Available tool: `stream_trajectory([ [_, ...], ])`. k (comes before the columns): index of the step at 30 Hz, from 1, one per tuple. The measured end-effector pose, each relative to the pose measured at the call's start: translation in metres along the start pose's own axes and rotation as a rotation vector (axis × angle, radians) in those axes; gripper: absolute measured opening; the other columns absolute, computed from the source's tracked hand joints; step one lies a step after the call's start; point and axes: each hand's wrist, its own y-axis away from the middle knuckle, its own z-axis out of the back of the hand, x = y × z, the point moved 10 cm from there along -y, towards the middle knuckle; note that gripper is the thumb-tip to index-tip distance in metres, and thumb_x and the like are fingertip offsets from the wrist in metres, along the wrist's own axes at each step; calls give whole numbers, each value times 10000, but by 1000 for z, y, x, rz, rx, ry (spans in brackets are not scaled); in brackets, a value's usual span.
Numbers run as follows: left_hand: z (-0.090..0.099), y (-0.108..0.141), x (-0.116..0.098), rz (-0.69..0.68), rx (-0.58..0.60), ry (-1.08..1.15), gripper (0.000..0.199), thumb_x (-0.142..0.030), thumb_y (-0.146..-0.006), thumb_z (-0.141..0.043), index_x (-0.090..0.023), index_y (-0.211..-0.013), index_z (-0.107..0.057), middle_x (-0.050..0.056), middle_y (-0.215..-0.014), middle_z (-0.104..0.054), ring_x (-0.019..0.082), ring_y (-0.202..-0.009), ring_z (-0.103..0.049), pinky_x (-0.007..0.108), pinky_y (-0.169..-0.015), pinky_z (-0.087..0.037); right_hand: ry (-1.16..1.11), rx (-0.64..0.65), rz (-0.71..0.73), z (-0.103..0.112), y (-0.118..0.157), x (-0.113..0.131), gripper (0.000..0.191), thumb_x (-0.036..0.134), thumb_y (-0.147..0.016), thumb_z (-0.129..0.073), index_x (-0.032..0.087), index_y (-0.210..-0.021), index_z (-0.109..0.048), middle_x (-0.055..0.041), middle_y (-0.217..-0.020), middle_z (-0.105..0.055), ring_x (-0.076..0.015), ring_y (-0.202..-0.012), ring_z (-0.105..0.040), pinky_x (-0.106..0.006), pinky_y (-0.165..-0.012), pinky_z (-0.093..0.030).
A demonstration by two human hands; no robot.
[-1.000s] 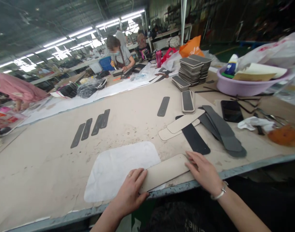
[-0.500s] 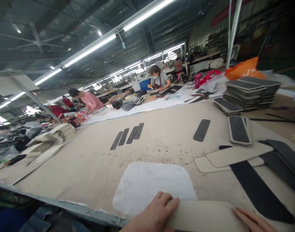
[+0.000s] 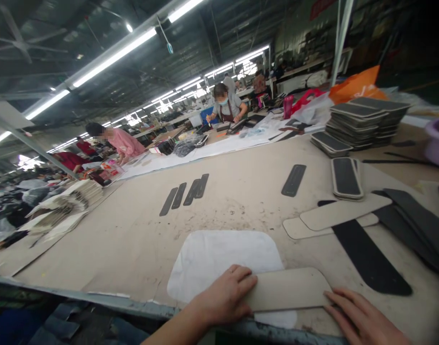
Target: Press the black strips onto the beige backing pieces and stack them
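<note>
A beige, round-cornered flat panel lies near the front edge of the table, partly over a white sheet. My left hand is closed on the panel's left end, its fingers curled over the top and its thumb mostly hidden. At the other end, the fingers of my right hand grip the right edge by the corner. The white sheet, also round-cornered, shows behind the panel and a little in front of it. Beyond my right hand lie a long black strip and a pair of overlapping beige strips.
Small dark pieces lie mid-table, with another dark piece farther right. Stacked black-and-beige panels rise at the back right near a purple basin. Pale sheets are piled left. Co-workers work across the table.
The view has shifted, so the panel and both hands appear higher in the picture. More of the panel's front edge and of the white sheet below it shows. Both hands stay on the panel.
</note>
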Motion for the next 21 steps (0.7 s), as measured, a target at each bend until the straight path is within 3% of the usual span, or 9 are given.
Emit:
stream_trajectory([
  [4,0,5,1,30,-58,18,641,-217,-696,-605,-241,-1290,-364,103,-1285,-422,285,-1157,-371,434,-988,-330,27,-13,-129,23,-14,15,288,397,-848,-464,212,-976,-645,-81,-1051,-621,-204,-932,-607,-310,-810,-525],
  [8,-5,7,2,35,-103,18,639,-173,-692,-537,-258,-1301,-363,101,-1304,-398,293,-1181,-354,454,-997,-320,-25,33,-189,31,-24,17,232,351,-846,-484,211,-968,-622,-79,-1029,-611,-183,-887,-612,-295,-782,-532],
  [11,-7,7,-1,49,-103,-19,657,-137,-653,-519,-258,-1282,-374,101,-1291,-392,292,-1159,-358,440,-980,-334,33,69,-165,32,-30,17,373,414,-811,-523,198,-1110,-574,-102,-1117,-583,-227,-998,-573,-356,-856,-510],
  [15,-9,5,-5,83,-51,-82,668,-140,-594,-536,-250,-1236,-390,96,-1188,-428,276,-1049,-394,414,-903,-383,68,167,3,14,-43,26,617,465,-763,-562,226,-1314,-419,-85,-1281,-500,-262,-1158,-475,-402,-940,-460],
  [18,-14,3,-3,80,-10,-137,696,-191,-584,-570,-236,-1248,-368,100,-1132,-434,277,-1001,-403,400,-845,-405,37,215,124,-5,-50,31,630,479,-738,-584,291,-1316,-419,-50,-1278,-515,-262,-1141,-499,-393,-911,-484],
  [21,-17,0,3,59,17,-184,716,-229,-596,-586,-218,-1266,-334,107,-1105,-435,277,-980,-411,394,-824,-406,40,219,150,-18,-51,23,597,538,-718,-579,332,-1268,-475,-36,-1249,-542,-269,-1101,-532,-397,-873,-508],
])
